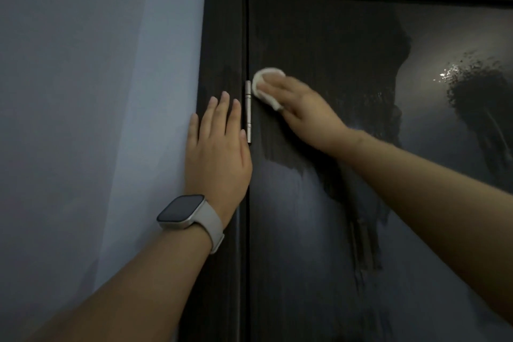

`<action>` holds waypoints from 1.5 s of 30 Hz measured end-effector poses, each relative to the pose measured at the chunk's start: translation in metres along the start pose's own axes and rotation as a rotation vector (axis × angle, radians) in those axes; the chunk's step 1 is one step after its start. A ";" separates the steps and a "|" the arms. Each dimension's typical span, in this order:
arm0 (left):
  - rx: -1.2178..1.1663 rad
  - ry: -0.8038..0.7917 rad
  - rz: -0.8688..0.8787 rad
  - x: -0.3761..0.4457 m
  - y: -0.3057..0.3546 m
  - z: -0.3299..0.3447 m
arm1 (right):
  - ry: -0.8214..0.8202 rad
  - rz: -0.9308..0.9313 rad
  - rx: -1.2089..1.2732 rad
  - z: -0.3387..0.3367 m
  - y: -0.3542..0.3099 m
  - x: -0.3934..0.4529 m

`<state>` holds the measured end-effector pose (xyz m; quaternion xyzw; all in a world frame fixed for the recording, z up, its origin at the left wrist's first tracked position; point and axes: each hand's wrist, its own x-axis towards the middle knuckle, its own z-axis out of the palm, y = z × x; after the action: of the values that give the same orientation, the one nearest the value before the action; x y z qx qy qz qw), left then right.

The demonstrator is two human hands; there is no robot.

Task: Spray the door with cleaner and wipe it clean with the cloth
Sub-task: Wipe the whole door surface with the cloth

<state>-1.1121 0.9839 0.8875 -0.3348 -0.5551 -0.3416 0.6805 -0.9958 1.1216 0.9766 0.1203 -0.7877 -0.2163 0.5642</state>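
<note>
Dark wood door (pixel 319 203), glossy, shut in its frame (pixel 222 22). Head view: right hand (pixel 302 104) presses a white cloth (pixel 263 83) flat on the door, just beside the hinge (pixel 249 111), near the top. Its fingers lie straight & together over the cloth, blurred. Left hand (pixel 219 153) rests flat on the frame, fingers slightly spread, holding nothing; watch (pixel 183 212) on that wrist. Wet droplets (pixel 466 69) show to the right, w/ streaks lower down. To wipe well, judged: keep the palm flat, overlap passes, work toward the wet patch, then downward. Spray bottle not in view.
</note>
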 end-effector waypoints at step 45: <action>0.121 -0.211 -0.058 -0.122 0.024 -0.032 | -0.018 0.253 0.096 -0.004 -0.043 -0.237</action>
<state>-1.0936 0.9814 0.7608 -0.3108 -0.6528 -0.2900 0.6270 -0.9152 1.1858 0.7592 0.0452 -0.8110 -0.1065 0.5735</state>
